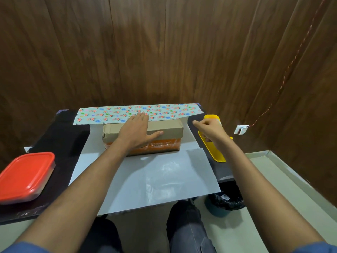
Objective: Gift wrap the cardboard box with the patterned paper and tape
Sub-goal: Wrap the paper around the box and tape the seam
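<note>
The cardboard box (169, 133), brown on top with an orange printed side, lies on the wrapping paper (155, 179), which is spread white side up on the dark table. The paper's far edge (127, 114) is turned up and shows its floral pattern behind the box. My left hand (135, 132) presses flat on the box top, its fingertips reaching the floral edge. My right hand (209, 129) hovers right of the box, over a yellow tray (217, 154), with fingers curled and the index finger pointing left. I see no tape in it.
A red-lidded container (27, 176) sits at the table's (60, 137) front left. A bin with a black liner (226, 201) stands on the floor below the right edge. Wood-panelled walls close in behind and to the right. My knees are under the front edge.
</note>
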